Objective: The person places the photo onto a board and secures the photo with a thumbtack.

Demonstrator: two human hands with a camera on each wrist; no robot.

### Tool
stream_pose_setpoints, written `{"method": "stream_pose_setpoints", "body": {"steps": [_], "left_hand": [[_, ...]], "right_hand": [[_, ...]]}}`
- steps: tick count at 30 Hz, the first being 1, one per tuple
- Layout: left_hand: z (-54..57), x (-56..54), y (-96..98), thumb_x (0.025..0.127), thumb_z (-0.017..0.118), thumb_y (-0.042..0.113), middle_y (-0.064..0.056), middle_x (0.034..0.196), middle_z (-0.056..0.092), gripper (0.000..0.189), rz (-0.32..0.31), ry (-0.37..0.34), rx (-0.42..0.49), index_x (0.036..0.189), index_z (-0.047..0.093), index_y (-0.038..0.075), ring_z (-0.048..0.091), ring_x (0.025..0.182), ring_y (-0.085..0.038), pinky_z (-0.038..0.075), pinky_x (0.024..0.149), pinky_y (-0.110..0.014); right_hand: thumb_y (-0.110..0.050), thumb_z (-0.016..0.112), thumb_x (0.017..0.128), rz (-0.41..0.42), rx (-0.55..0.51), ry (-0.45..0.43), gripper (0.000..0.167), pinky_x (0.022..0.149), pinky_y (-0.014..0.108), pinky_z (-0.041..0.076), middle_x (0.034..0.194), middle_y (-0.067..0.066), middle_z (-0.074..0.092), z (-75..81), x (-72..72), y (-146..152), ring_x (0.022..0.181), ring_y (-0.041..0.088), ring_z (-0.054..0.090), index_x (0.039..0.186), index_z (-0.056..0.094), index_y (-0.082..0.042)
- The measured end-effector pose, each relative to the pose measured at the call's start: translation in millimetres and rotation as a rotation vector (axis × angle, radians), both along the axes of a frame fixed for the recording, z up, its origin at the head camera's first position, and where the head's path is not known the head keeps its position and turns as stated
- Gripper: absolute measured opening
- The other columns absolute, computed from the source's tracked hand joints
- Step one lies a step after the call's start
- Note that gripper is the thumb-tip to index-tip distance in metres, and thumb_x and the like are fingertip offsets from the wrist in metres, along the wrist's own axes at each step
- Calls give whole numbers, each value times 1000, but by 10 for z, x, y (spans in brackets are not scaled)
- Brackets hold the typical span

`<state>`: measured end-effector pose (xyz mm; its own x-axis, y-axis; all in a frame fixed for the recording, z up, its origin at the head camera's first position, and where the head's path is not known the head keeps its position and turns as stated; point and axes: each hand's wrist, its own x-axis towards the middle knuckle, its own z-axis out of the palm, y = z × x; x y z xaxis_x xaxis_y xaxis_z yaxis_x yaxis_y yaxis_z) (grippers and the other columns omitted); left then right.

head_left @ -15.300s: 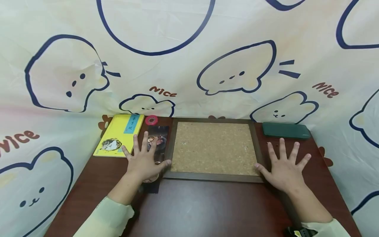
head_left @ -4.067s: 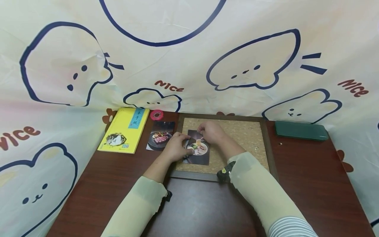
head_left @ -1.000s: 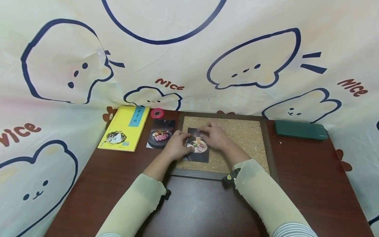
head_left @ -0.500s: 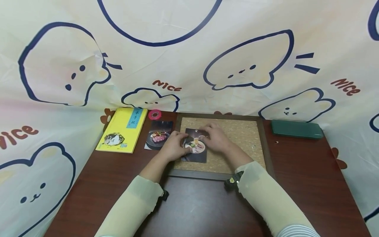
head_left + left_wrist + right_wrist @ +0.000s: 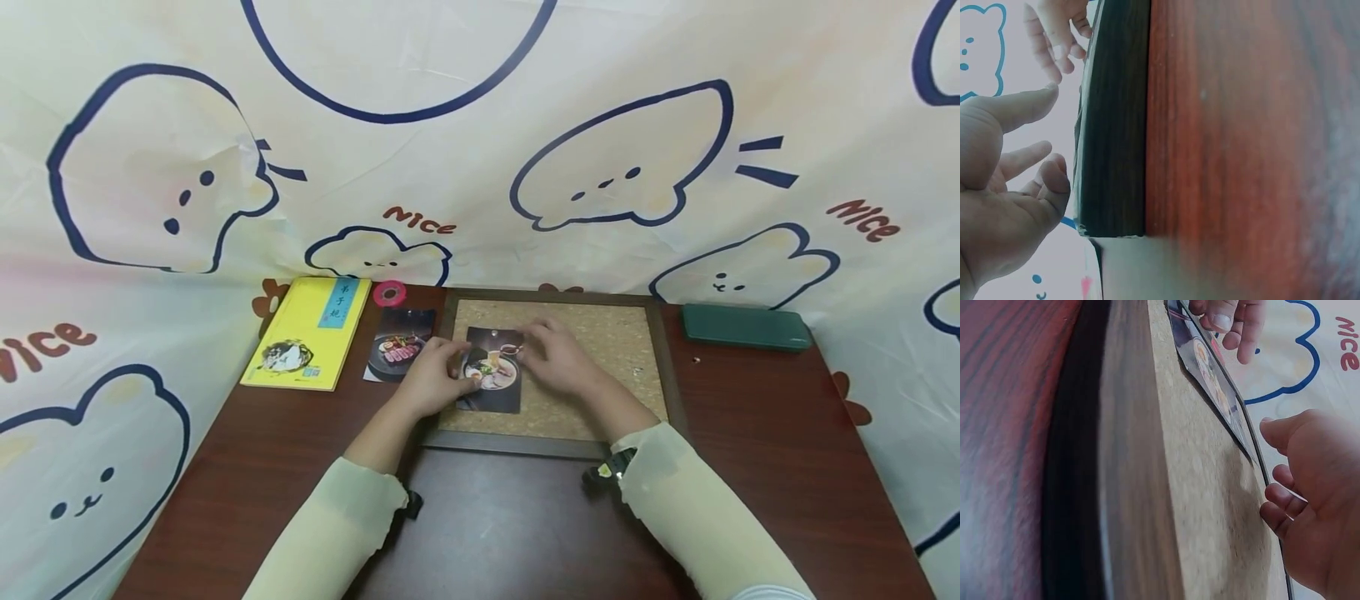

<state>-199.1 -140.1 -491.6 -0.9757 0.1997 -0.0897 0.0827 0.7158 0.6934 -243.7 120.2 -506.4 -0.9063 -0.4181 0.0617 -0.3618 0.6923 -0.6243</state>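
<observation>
A photo card of a noodle bowl (image 5: 491, 396) lies upright on the left part of a cork board (image 5: 592, 358) with a brown frame. At its top edge sits a small pale dot, apparently a pin head (image 5: 494, 332). My left hand (image 5: 429, 383) is at the card's left edge, its thumb and fingers spread and loosely bent. My right hand (image 5: 558, 358) hovers by the card's upper right edge, fingers relaxed. In the right wrist view, the card (image 5: 1207, 369) lies against the cork and the right hand (image 5: 1322, 481) holds nothing.
Left of the board lies a second photo card (image 5: 397, 346) showing a meat dish. Beyond it are a yellow book (image 5: 307, 333) and a pink tape roll (image 5: 390, 293). A green case (image 5: 746, 327) and a tiny object (image 5: 696, 360) lie right of the board.
Since 15 seconds ago, the noodle card has moved from the table onto the cork board. In the last second, my right hand has drawn back rightward from it; my left hand has shifted slightly left.
</observation>
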Motion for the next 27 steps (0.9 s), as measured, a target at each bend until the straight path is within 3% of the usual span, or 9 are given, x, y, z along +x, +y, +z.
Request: {"method": "stream_pose_setpoints", "body": {"steps": [8,17,27], "left_hand": [[18,43,-22,84,86,24,-12,118,54,66,12,8,42,143,61,10,54,87,-22,46,69,-37],[37,85,-112,86,84,24,-10,125,55,62,40,24,44,144,62,14,54,93,-24,47,70,-38],[122,116,-209,86,84,25,-10,135,55,60,73,25,-7,142,63,14,57,108,-30,54,89,-49]], "right_hand": [[-34,67,100,-20,39,3,54,115,58,35,156,16,43,15,129,195,141,39,44,148,55,-13],[-31,68,100,-25,37,30,51,113,60,37,152,16,47,80,293,409,138,40,47,147,57,-14],[-30,68,101,-57,45,58,50,110,62,39,152,19,46,61,437,714,140,42,45,146,57,-11]]}}
